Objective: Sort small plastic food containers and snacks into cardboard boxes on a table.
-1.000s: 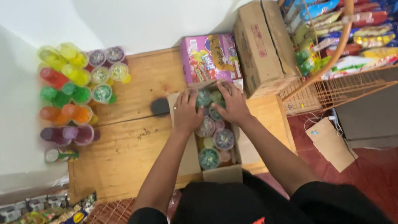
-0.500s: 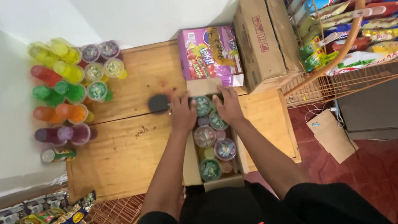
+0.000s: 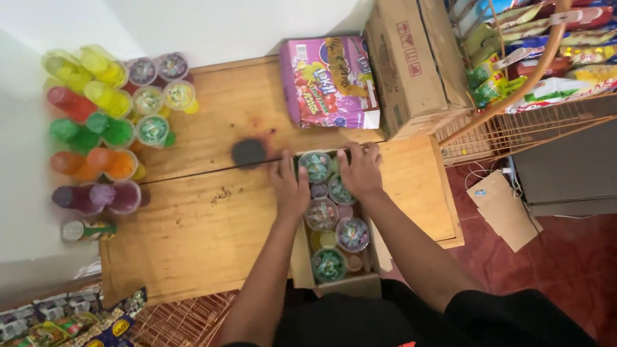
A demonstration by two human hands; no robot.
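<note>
Gripping the far end of the open box (image 3: 334, 276), both hands sit on its two side walls: the left hand (image 3: 291, 187) on the left wall, the right hand (image 3: 361, 169) on the right wall, fingers curled down over the edges. The box lies on the bench (image 3: 198, 234) with its long axis running straight away from the person, near end overhanging the bench edge. It is full of small sealed cups (image 3: 316, 166), and the farthest cup lies exactly between the two hands, equally near to both. Beyond the box stand a pink carton (image 3: 329, 85) and a brown carton (image 3: 412, 55). Left of the box stand colourful bottles (image 3: 88, 138).
</note>
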